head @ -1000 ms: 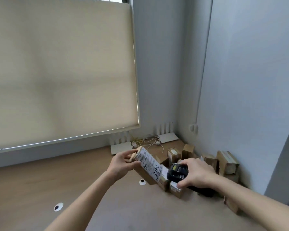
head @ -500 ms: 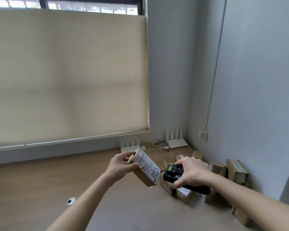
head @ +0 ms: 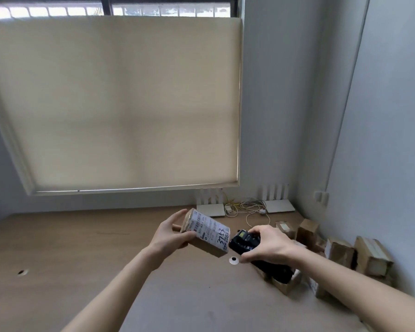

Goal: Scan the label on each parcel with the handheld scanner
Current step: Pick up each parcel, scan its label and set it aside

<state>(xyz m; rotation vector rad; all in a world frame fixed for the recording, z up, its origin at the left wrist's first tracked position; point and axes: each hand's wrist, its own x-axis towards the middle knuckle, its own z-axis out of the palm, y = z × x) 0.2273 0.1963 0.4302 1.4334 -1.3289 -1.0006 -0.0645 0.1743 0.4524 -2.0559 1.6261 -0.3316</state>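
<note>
While the left hand (head: 170, 236) grips the parcel (head: 207, 233) (label up), right hand (head: 271, 245) around scanner (head: 246, 242).

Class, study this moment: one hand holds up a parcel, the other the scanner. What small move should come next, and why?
Probably tilt the scanner in the right hand a little toward the label. The left hand holds the parcel lifted off the table, label facing the scanner, close beside it.
</note>
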